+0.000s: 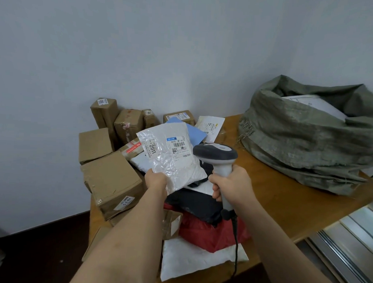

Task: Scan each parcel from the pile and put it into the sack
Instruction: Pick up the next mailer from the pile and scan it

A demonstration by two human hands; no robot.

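My left hand (156, 179) grips the lower left corner of a white plastic mailer (170, 155), held up over the pile with its labels facing me. My right hand (230, 185) is wrapped round the handle of a grey barcode scanner (216, 156); the scanner's head sits just right of the mailer's printed label. The pile (191, 205) below holds black, red and white soft bags. The grey-green woven sack (304, 143) stands open at the right on the wooden table (270, 199), with a white parcel (315, 105) showing inside its mouth.
Several brown cardboard boxes (110, 181) are stacked along the table's left side and back. A blue envelope (194, 131) and a white labelled mailer (211, 126) lie behind the held parcel. The scanner's black cable (234, 246) hangs over the front edge. Metal rails (351, 242) lie at the lower right.
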